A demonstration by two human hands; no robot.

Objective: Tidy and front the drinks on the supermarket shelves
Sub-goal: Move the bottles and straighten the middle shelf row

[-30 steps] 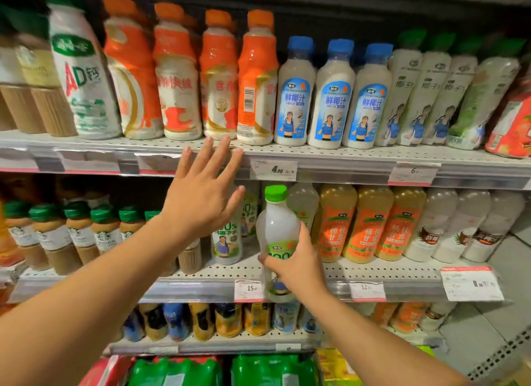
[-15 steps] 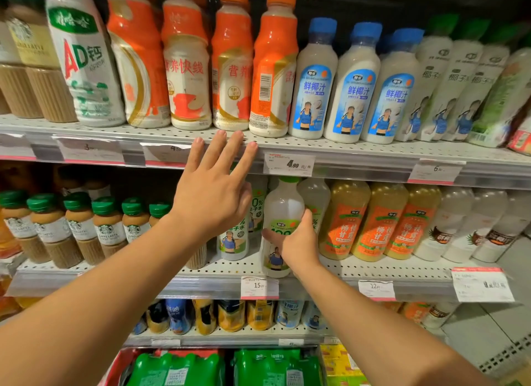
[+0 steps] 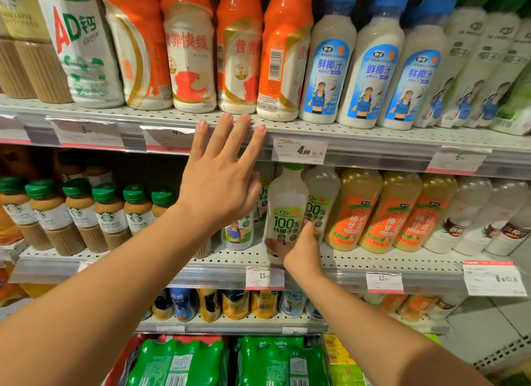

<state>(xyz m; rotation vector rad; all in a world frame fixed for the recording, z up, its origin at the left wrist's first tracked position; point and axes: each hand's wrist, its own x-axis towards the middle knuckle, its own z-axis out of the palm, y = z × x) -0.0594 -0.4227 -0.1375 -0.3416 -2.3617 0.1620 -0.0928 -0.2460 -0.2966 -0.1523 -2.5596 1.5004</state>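
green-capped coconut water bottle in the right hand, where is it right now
In the head view the coconut water bottle stands at the front of the middle shelf, centre frame, held low by the right hand, just left of the orange-labelled bottles.

Orange bottles (image 3: 284,49) — blue-labelled bottles (image 3: 327,64) — green-capped lattes (image 3: 107,216).

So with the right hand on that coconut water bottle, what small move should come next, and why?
Probably let go. The right hand grips the coconut water bottle low down; it stands upright on the middle shelf, label forward, near the front edge beside its neighbours. The left hand is open at the upper shelf edge, holding nothing, free to turn the orange bottle above, whose barcode faces out.
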